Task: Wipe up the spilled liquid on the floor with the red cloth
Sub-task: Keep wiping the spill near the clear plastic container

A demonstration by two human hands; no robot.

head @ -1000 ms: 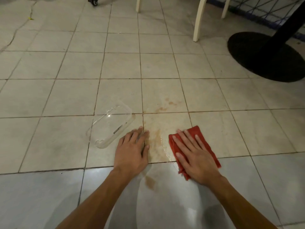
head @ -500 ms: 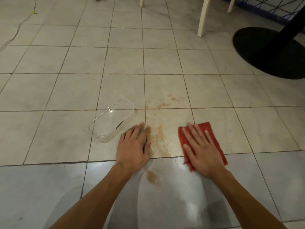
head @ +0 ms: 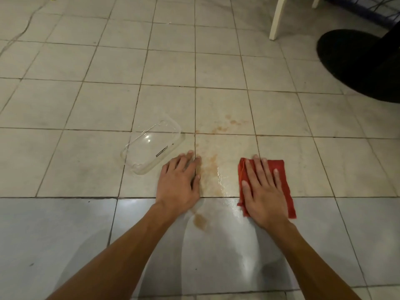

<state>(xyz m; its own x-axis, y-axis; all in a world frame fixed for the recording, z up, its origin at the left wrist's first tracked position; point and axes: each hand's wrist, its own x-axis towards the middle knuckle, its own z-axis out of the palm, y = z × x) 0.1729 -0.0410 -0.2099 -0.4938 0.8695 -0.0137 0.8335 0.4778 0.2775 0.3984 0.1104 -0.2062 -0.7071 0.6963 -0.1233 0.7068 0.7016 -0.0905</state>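
A folded red cloth (head: 279,169) lies flat on the tiled floor, and my right hand (head: 263,191) presses on it with straight, spread fingers. Just left of the cloth a brownish wet spill (head: 213,169) streaks the tile, with fainter spots (head: 229,124) farther away and a small puddle (head: 200,221) nearer to me. My left hand (head: 178,182) rests flat on the floor at the spill's left edge, fingers straight, holding nothing.
A clear plastic container (head: 151,146) lies tipped on the floor, just left of my left hand. A black round table base (head: 357,61) sits at the far right, with white chair legs (head: 277,18) behind. A cable (head: 23,29) runs along the far left.
My right hand has slid the red cloth to the right and a little away from me, off the wet streak. My left hand stays planted in the same spot.
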